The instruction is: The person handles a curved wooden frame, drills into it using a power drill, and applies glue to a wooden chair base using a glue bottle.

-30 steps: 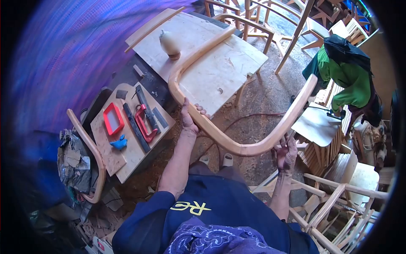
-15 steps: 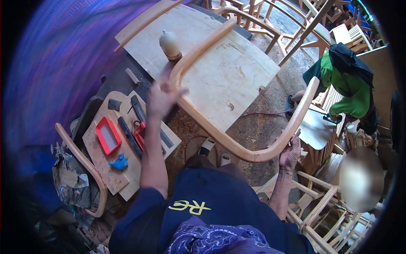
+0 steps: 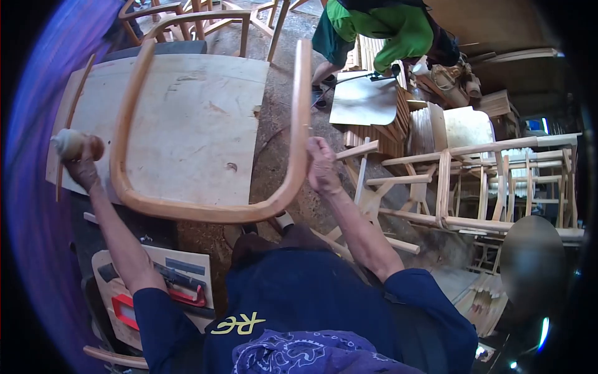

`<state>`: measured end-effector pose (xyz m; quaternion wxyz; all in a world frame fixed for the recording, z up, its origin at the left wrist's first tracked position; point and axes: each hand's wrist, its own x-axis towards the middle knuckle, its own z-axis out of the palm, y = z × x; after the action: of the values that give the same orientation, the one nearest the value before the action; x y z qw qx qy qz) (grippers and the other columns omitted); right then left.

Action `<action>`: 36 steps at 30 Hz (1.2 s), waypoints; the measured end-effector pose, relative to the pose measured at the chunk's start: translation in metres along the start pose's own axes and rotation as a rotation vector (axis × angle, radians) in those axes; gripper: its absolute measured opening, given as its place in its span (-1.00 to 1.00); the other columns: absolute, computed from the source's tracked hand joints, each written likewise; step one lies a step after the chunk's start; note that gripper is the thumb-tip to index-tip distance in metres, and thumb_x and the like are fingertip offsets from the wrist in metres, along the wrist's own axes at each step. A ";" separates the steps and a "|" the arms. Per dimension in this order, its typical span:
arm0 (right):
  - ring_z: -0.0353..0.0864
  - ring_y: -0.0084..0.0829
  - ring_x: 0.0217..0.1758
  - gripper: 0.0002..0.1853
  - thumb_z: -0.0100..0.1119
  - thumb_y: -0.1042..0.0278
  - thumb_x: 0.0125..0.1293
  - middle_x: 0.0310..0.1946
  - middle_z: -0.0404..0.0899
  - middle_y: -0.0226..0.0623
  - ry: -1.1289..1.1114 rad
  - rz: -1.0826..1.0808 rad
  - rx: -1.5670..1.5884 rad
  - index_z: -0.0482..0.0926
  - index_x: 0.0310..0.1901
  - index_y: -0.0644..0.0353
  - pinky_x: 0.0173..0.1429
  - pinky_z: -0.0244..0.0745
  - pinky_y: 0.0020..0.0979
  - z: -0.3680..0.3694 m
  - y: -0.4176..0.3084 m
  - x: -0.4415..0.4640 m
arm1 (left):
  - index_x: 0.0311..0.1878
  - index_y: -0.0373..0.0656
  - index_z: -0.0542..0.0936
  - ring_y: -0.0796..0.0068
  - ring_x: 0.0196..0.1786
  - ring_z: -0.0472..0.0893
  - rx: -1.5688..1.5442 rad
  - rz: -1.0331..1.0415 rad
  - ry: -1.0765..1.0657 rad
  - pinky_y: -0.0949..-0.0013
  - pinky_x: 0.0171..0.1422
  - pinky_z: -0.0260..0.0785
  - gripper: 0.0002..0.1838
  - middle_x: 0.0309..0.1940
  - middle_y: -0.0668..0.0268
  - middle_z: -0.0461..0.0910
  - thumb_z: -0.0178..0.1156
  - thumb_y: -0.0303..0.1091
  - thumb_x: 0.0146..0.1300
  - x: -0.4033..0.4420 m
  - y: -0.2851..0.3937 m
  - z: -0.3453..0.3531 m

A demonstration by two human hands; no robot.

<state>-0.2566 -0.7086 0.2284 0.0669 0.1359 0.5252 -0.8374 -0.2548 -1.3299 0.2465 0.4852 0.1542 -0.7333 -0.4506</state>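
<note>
A U-shaped curved wooden chair rail (image 3: 212, 214) lies partly over the pale board, its bend toward me and its right arm out past the board's edge. My right hand (image 3: 324, 167) is closed against the outer side of that right arm; its fingertips are partly hidden. At the board's left side, my left hand (image 3: 83, 171) is wrapped round a whitish plastic bottle (image 3: 70, 144) with a brownish end. The bottle is tilted over, beside a thin curved wooden strip (image 3: 80, 93).
Below my left arm, a wooden panel (image 3: 106, 258) carries a red tray (image 3: 124, 310) and dark tools. A person in green (image 3: 405, 37) works at the upper right near stacked wooden pieces. Wooden chair frames (image 3: 443, 187) stand at right; more are behind the pale board (image 3: 193, 131).
My left hand has left the rail and taken hold of the bottle, which stood on the board. The view has swung right. My right hand stays at the rail's right arm.
</note>
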 end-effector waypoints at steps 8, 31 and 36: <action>0.47 -0.66 -0.35 -0.74 0.15 0.09 0.57 -0.27 0.55 -0.51 -0.195 0.103 -0.330 0.52 -0.04 0.12 -0.30 0.44 -0.53 0.067 0.027 0.007 | 0.09 -0.22 0.57 0.49 -0.04 0.65 0.075 0.139 -0.164 0.38 0.14 0.49 -0.49 -0.08 0.33 0.66 0.58 -0.42 0.09 0.021 0.160 0.025; 0.72 -0.44 -0.07 -0.75 0.29 0.33 0.47 -0.09 0.69 -0.29 0.191 -0.302 0.431 0.50 0.06 0.20 0.10 0.65 -0.34 -0.280 -0.157 -0.120 | 0.26 -0.34 0.53 0.44 -0.01 0.69 -0.798 -0.739 -1.929 0.32 0.20 0.52 -0.12 -0.03 0.22 0.71 0.65 -0.22 -0.18 -0.462 0.465 0.373; 0.71 -0.52 -0.09 -0.68 0.38 0.38 0.37 -0.05 0.70 -0.28 0.321 -0.450 0.409 0.52 0.08 0.20 0.01 0.60 -0.48 -0.332 -0.176 -0.129 | 0.25 -0.30 0.56 0.48 0.03 0.66 -0.762 -0.526 -2.281 0.34 0.26 0.47 -0.13 0.00 0.27 0.71 0.70 -0.17 -0.18 -0.513 0.528 0.416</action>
<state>-0.1265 -0.3374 0.2817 -0.2315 0.1571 0.3670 -0.8872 -0.2503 -0.4881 0.3290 -0.5246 -0.3362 -0.5059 -0.5965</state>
